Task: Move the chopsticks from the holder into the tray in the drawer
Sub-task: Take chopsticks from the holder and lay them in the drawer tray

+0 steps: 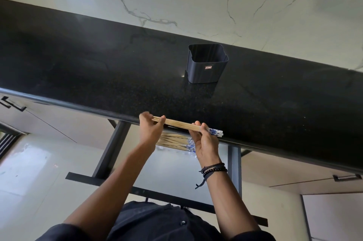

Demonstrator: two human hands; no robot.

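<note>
Dark shirt (153,221) fills the bottom edge, and both forearms reach out from it over the open drawer (110,152). On the left, the left hand (150,130) pinches the plain wooden tips of a few chopsticks (180,124) between thumb and curled fingers. The bundle runs left to right, level and along the front edge of the bench (98,64). The right hand (206,142), with beaded bracelets (214,169) at the wrist, grips it near the blue-patterned ends, which stick out past the fingers. Directly under the held bundle, more chopsticks (172,140) lie in the drawer with nearly the same long axis; the tray under them is hard to make out. Both hands are about equally close, so lowering straight down looks enough. Further back, the dark holder (207,64) stands upright and appears empty.
</note>
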